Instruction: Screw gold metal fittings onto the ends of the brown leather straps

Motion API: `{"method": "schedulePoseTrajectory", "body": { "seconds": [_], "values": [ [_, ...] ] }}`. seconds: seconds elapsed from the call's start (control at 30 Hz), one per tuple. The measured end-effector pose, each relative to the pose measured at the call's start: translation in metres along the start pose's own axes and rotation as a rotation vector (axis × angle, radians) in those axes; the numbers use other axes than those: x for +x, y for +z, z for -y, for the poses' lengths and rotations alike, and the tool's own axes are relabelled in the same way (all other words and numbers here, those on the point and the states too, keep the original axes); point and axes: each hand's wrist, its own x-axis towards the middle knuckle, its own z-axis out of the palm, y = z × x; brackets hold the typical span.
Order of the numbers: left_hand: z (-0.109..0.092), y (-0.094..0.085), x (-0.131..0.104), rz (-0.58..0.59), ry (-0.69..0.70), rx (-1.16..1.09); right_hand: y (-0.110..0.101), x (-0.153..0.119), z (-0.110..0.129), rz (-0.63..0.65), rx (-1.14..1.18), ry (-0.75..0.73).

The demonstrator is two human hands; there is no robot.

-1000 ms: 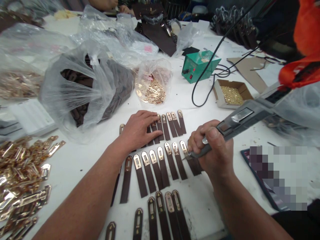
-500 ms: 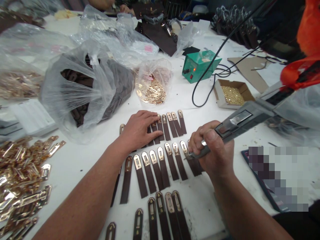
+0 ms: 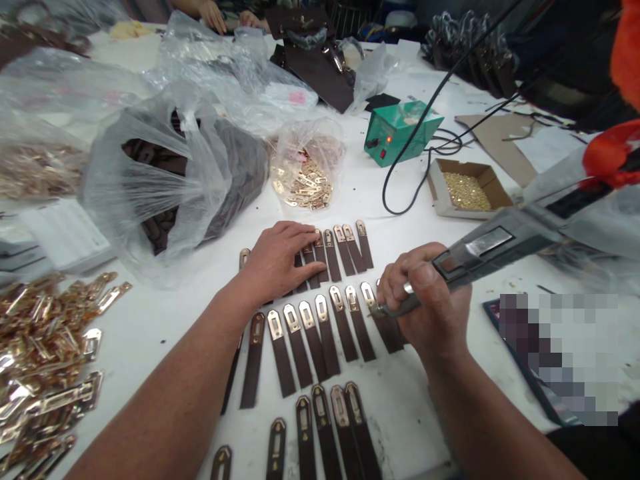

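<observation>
My right hand [image 3: 430, 293] is wrapped round a grey electric screwdriver [image 3: 480, 247], tilted with its tip low and to the left. That tip is over the right end of the middle row of dark brown leather straps [image 3: 313, 350], most with a gold metal plate at the end. Palm down, my left hand [image 3: 280, 257] lies across the back row, fingers stretched out and covering part of several straps. Its fingertips touch a gold plate [image 3: 319, 235] in that row. A front row of straps [image 3: 325, 427] lies nearest me.
Loose gold plates [image 3: 40, 353] are heaped at left. Behind the straps stand a plastic bag of brown pieces [image 3: 200, 173], a bag of gold plates [image 3: 305, 180], a green power box [image 3: 400, 133] with a black cable, and a carton of small gold screws [image 3: 465, 190]. A co-worker's hands [image 3: 215, 17] show far back.
The screwdriver's rear end has swung slightly to the right and down, with my right hand shifting a little. My left hand and the straps stay put. A co-worker's hand has come into view.
</observation>
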Motion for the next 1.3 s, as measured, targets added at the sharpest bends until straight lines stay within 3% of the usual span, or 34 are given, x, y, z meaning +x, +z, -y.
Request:
{"method": "schedulePoseTrajectory", "body": {
  "seconds": [0.87, 1.13, 1.3],
  "values": [
    [0.000, 0.000, -0.002, -0.028, 0.021, 0.027, -0.001, -0.001, 0.004, 0.082, 0.030, -0.052],
    [-0.006, -0.004, -0.004, 0.020, -0.053, 0.009, 0.036, 0.022, 0.036, -0.038, 0.092, -0.072],
    [-0.006, -0.003, -0.005, 0.008, -0.076, -0.012, 0.067, 0.063, 0.020, -0.012, 0.065, -0.119]
  ]
}}
